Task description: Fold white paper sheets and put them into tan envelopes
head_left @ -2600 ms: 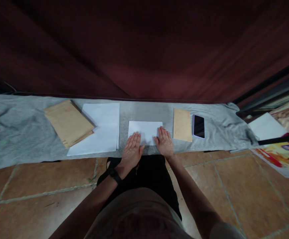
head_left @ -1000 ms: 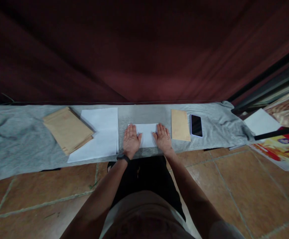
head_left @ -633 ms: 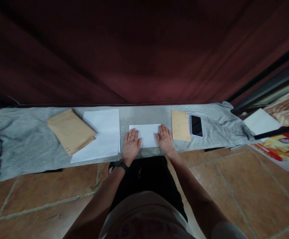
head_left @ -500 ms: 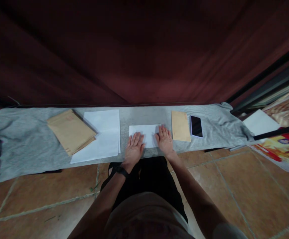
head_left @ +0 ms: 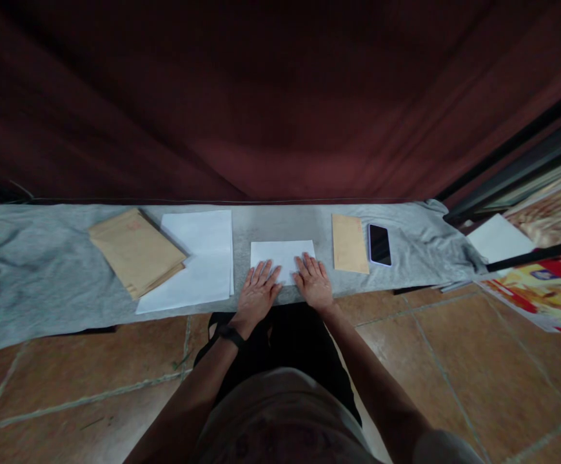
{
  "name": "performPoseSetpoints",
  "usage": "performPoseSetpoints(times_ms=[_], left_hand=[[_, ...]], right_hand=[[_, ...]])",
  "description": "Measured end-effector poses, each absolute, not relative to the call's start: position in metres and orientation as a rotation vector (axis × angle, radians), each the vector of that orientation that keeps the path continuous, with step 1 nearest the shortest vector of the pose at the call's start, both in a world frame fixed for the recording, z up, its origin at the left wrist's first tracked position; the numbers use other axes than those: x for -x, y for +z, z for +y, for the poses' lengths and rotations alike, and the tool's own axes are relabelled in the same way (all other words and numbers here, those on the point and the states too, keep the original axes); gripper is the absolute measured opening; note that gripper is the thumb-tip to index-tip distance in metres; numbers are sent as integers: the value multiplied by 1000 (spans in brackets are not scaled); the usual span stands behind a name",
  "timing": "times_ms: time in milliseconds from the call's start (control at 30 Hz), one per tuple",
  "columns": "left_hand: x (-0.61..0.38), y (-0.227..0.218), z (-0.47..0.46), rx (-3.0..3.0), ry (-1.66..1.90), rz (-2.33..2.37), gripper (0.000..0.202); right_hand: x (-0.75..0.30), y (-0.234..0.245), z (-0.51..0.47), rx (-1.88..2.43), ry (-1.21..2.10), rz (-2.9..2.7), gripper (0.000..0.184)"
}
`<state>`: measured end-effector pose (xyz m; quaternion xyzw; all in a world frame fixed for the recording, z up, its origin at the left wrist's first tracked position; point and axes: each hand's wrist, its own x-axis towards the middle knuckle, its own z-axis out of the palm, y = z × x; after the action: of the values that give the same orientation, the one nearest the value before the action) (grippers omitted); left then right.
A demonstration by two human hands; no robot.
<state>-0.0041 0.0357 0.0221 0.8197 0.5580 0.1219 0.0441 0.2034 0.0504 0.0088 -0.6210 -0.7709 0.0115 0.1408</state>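
A white sheet of paper, apparently folded, lies flat in front of me on the grey cloth. My left hand rests palm down over its near left corner, fingers stretched out. Over the near right part of the same paper lies my right hand, also flat with its fingers extended. To the left are larger white sheets, partly covered by a stack of brown envelopes. A single brown envelope is just right of my right hand.
The grey cloth covers a narrow table against a dark red curtain. Right of the single envelope lies a phone. A colourful box and a white sheet are at the far right.
My right hand has slid nearer to me and slightly left, uncovering the paper's far right corner. My left hand has shifted slightly toward me. Both stay flat.
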Motion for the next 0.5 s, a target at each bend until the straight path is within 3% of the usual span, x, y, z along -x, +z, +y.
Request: performPoseSetpoints(times_ms=[500], left_hand=[[27, 18, 2, -2525, 428, 1668, 55]], right_hand=[[-226, 7, 30, 1874, 49, -2065, 57]])
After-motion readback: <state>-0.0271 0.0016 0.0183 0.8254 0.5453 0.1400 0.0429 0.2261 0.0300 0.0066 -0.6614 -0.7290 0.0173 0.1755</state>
